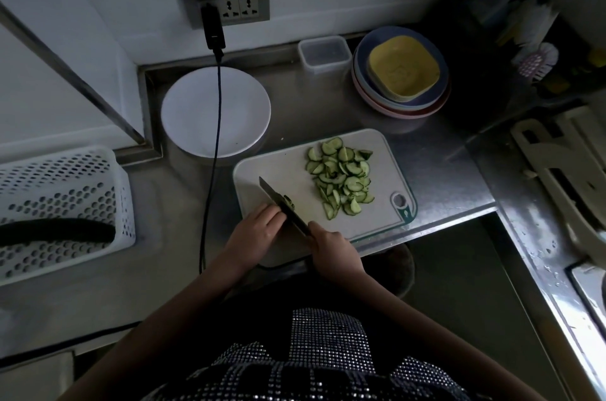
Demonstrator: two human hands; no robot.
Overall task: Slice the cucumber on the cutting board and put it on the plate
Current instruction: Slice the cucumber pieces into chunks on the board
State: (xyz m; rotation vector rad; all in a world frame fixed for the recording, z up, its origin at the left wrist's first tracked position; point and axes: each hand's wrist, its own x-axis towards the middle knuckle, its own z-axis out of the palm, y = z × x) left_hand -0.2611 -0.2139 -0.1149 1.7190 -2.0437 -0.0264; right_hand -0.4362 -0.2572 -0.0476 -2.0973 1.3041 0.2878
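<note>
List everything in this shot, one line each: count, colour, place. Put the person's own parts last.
cucumber slices: many, green, piled on the right half of the cutting board
cucumber end: one, dark green, at the blade by the left fingers
cutting board: one, pale with a green rim, counter front
knife: one, dark, over the board's left part
plate: one, white, behind the board to the left
cable: one, black, from the wall socket across the plate
basket: one, white, perforated, far left
bowls: a stack, yellow on top, back right
container: one, clear, beside the bowls
left hand: one, steadying the cucumber end
right hand: one, gripping the knife handle
</note>
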